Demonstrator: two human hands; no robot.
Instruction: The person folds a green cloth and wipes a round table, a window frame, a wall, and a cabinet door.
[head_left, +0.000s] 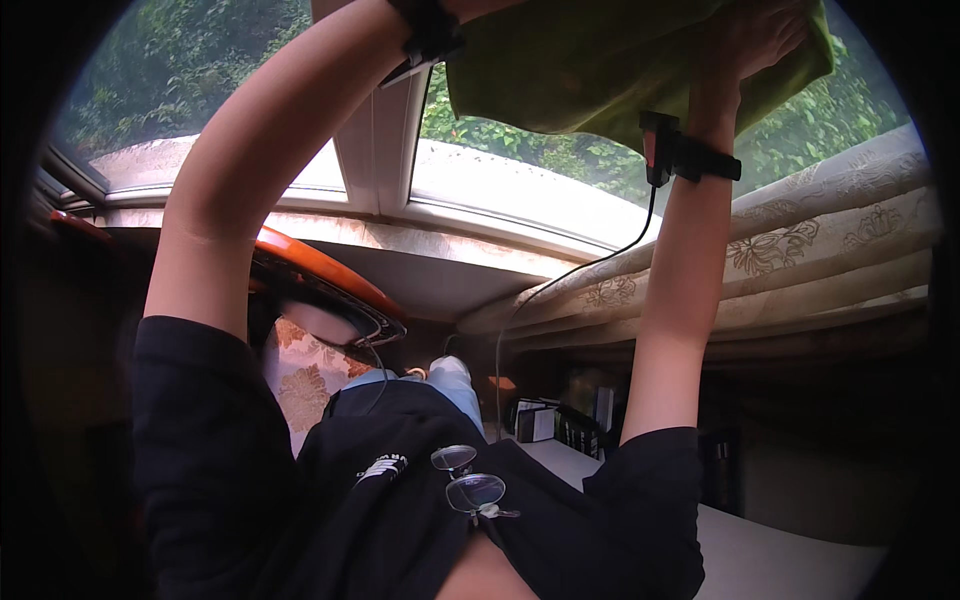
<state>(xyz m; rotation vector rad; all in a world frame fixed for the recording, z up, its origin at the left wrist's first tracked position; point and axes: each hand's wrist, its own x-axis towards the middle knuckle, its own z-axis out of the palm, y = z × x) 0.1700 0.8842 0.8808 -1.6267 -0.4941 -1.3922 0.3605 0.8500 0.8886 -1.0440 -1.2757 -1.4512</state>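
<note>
A green cloth (570,70) spreads across the top of the view, in front of the window. My right hand (755,42) is at its right part, gripping the fabric, and some of the cloth shows past the fingers. Of my left hand (485,6) only a sliver near the wrist appears at the upper edge, by the cloth's left end; its fingers are out of sight. Both arms are raised. A black strap (428,28) is round my left wrist. Another strap (705,160), with a small device and a cable, circles my right wrist.
White window frames (378,150) rise ahead, with green foliage outside. A patterned curtain (790,250) is gathered along the right. Below the sill on the left lies an orange-rimmed curved object (325,268). Books (540,420) stand low on the right. Glasses (475,490) hang from my black shirt.
</note>
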